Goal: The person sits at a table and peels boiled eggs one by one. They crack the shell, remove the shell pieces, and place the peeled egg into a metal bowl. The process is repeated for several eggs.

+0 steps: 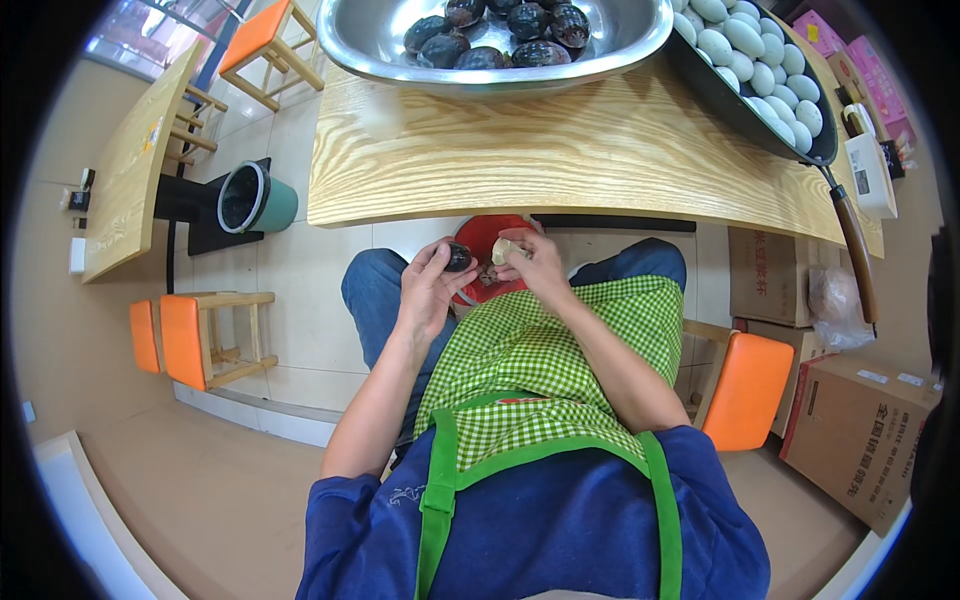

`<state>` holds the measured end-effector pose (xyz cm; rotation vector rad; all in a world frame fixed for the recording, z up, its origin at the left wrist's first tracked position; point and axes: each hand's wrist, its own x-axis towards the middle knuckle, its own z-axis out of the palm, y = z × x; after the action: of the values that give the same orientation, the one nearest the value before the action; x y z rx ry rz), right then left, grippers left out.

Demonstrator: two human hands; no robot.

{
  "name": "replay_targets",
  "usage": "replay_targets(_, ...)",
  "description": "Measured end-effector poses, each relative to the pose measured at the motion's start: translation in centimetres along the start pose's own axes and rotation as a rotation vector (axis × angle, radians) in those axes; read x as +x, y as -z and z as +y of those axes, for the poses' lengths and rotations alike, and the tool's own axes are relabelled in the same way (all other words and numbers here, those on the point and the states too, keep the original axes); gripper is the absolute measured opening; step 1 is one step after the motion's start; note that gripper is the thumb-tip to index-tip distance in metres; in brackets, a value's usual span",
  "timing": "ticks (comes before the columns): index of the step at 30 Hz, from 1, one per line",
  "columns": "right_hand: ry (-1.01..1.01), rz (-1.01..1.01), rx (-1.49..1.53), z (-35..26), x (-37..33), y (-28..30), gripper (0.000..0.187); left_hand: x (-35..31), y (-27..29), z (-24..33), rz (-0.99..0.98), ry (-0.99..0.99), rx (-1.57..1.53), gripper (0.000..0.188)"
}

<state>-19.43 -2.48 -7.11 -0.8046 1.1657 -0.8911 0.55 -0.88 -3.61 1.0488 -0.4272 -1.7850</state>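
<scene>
Between the thumb and fingers of my left hand point(425, 285) is a glossy, dark preserved egg point(458, 258), its surface bare of shell where it shows. My right hand point(538, 265), just beside it, pinches a pale piece of eggshell point(503, 250). Both hands are over a red bucket point(484, 230) between my knees, with bits of shell visible inside. On the table, a steel bowl point(480, 76) contains several dark peeled eggs point(483, 58). At its right, a black frying pan point(826, 142) is heaped with pale bluish eggs point(745, 38).
The wooden table point(500, 155) has its edge just beyond my hands. The pan's wooden handle point(855, 245) juts past that edge. A green bin point(275, 205) and orange stools point(185, 340) are at left; cardboard boxes point(850, 430) and an orange seat point(748, 390) are at right.
</scene>
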Motion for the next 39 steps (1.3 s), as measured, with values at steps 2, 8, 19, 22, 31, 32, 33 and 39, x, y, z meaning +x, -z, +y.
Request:
replay_targets(2, 0.237, -0.036, -0.553, 3.7, 2.4, 1.7, 0.052, -0.2, -0.3, 0.5, -0.027, 0.024, -0.052, 0.04)
replay_targets(8, 0.212, -0.01, -0.996, 4.4, 3.5, 1.6, 0.037, -5.4, -4.8, 4.2, -0.121, -0.098, 0.302, 0.044)
replay_targets(19, -0.017, -0.27, -1.044, 3.9, 4.4, 2.2, 0.033, -2.4, -23.7, 23.7, -0.298, -0.923, 1.256, 0.051)
replay_targets(22, 0.689, -0.005, -1.429, 1.8, 0.6, 1.2, 0.028, 4.5, -25.7, 26.2, -0.265, -0.752, 1.601, 0.05)
replay_targets(31, 1.342, 0.322, -1.025, -20.3, -11.5, 7.2, 0.029, 12.8, -25.3, 24.3, -0.299, -0.718, 1.982, 0.051)
replay_targets(32, 1.351, 0.389, -0.926, -23.0, -11.6, 8.8, 0.023, 12.6, -25.1, 24.3, -0.307, -0.757, 1.99, 0.051)
replay_targets(33, 1.335, 0.456, -0.857, -26.8, -11.1, 9.4, 0.018, 11.4, -24.3, 24.8, -0.26, -0.799, 1.954, 0.047)
replay_targets(39, 0.608, 0.146, -1.55, -36.3, -6.0, 17.8, 0.043, 3.3, -27.2, 21.6, -0.306, -1.055, 1.499, 0.028)
